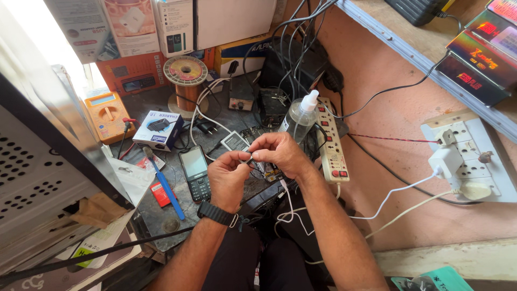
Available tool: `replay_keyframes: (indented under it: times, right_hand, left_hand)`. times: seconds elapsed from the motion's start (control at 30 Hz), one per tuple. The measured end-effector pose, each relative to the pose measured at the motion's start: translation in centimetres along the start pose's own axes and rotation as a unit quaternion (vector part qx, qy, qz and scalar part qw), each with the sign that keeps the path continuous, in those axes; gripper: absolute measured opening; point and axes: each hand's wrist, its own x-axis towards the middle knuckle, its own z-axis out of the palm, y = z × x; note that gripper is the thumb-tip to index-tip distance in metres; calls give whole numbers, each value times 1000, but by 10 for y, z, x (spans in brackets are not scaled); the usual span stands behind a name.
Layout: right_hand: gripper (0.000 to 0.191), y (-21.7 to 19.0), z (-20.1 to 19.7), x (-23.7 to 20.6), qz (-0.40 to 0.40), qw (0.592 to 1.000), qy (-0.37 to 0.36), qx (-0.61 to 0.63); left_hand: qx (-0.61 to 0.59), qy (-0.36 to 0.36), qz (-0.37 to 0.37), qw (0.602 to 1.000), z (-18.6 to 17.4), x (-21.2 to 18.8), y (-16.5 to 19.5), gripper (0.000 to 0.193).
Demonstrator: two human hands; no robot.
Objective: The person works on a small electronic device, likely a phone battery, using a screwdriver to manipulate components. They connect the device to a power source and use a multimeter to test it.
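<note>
Above the cluttered bench [161, 215], left hand [228, 178] and right hand [278, 153] fingers pinch one small dark part [249, 160].

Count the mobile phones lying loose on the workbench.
1: a black keypad phone lies face up left of the left hand, beside the blue-handled tool. Others pictured on the boxes at the back are only prints; more could be hidden under the hands.
</note>
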Motion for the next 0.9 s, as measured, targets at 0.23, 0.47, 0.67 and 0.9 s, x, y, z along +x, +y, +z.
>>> replay_keyframes:
  times: [0.23,0.47,0.67,0.9]
  right_hand:
    - [18,-1,-1,1,3,1000,8,-1]
    - [17,0,0,5,-3,1000,7,4]
    - [17,-1,1,3,-32,999,11,-33]
    - [29,-12,10,32,-30,934,195,-299]
  left_hand:
    - [1,-2,-3,1000,1,2,1,16]
    - [-12,-1,0,1000,2,1,3,16]
    - [-6,-2,8,1000,-1,-1,-1,16]
    - [-1,3,2,1000,-3,0,-6,17]
